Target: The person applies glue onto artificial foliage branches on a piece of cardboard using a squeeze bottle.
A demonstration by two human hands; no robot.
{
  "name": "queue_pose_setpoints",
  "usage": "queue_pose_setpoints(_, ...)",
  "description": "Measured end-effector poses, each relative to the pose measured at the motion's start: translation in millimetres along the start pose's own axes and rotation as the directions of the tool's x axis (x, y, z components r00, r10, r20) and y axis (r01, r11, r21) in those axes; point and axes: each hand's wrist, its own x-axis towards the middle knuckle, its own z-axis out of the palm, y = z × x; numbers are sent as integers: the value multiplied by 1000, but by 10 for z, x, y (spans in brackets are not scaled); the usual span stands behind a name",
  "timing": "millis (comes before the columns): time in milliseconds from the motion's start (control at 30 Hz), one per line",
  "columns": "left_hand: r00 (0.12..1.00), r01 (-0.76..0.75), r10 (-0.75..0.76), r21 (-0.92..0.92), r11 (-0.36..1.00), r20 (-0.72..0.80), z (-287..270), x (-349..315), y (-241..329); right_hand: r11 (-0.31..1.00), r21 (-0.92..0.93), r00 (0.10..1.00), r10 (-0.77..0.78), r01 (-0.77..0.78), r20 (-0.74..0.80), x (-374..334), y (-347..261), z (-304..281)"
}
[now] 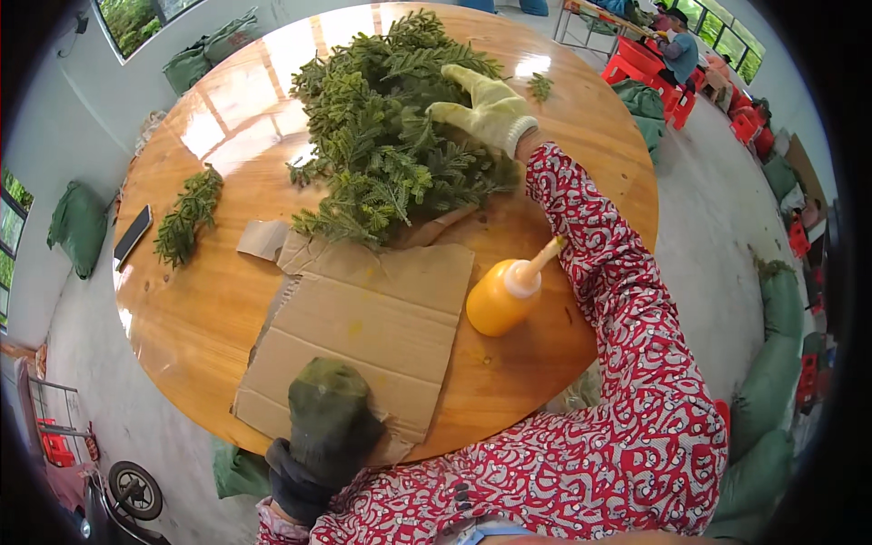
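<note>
On the round wooden table [182,354], we locate a black smartphone [133,238] at far left, then one separate conifer sprig [189,216]. Our dark-gloved left hand [332,413] is over the near edge of the cardboard sheet [372,309]; we cannot tell its finger position. Beyond the cardboard sheet lies the conifer sprig heap [377,136]. At its right side, our pale-gloved right hand [486,111] holds thumb and fingers apart. The orange squeeze bottle [500,304] stands beside the cardboard sheet.

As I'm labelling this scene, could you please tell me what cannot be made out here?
In the head view:
- Left hand: fingertips, hidden by the hand itself.
- Cardboard: far edge, partly covered by green sprigs.
- Wheeled vehicle: remainder, cut off by the picture's edge.
- Distant person: hands, too small.
</note>
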Motion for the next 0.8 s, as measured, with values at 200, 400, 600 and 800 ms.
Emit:
queue_pose_setpoints(200,983,-18,15,-15,1000,-186,94,-137,-112,761,647,979,163,-45,-124,-111,-37,-83)
queue_pose_setpoints(400,965,68,-159,-384,921,-210,-111,-303,-113,428,904,967,226,12,-120,-247,-15,-158)
queue_pose_setpoints(600,980,-9,-38,-231,973,-197,-478,-159,156,13,994,923,371,-112,99,-384,-24,-309)
queue_pose_setpoints(800,960,-194,147,-186,963,-240,-520,566,382,-208,976,887,436,-68,154,-687,-139,-521)
